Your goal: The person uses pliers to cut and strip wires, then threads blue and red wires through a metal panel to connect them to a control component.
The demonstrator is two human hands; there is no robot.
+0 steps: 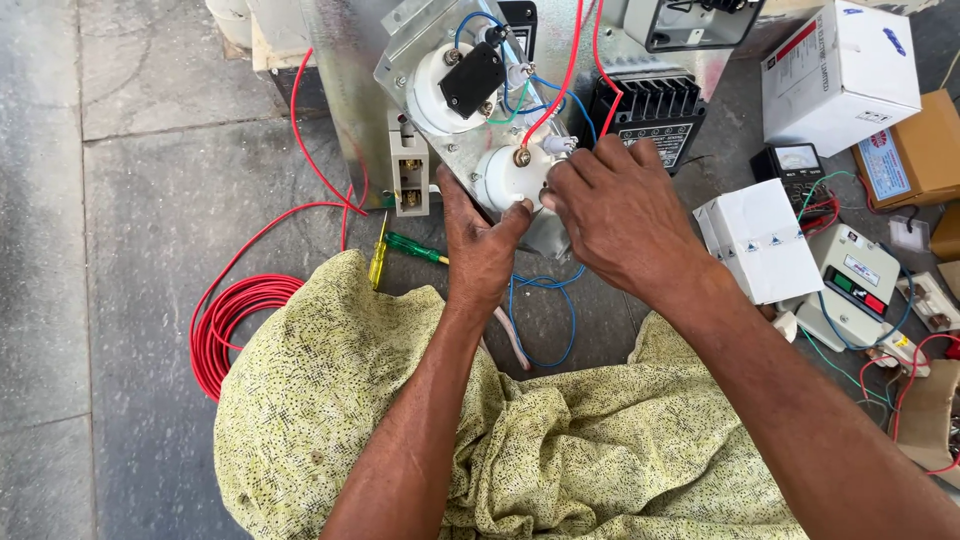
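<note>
A tilted grey metal panel (420,40) carries two round white meter backs, the upper one (432,95) with a black block on it, the lower one (505,178) with a brass terminal and a red wire. My left hand (480,245) grips the panel's lower edge under the lower meter, thumb against its housing. My right hand (620,215) pinches something small at that meter's right side, beside a white terminal with blue wire; what the fingertips hold is hidden. Red, blue and green wires run across the panel.
A coil of red wire (235,325) lies on the stone floor at left. A green screwdriver (415,248) and a yellow one (378,262) lie below the panel. White boxes (838,65), a black finned unit (650,110), a multimeter (795,165) and switch parts sit at right.
</note>
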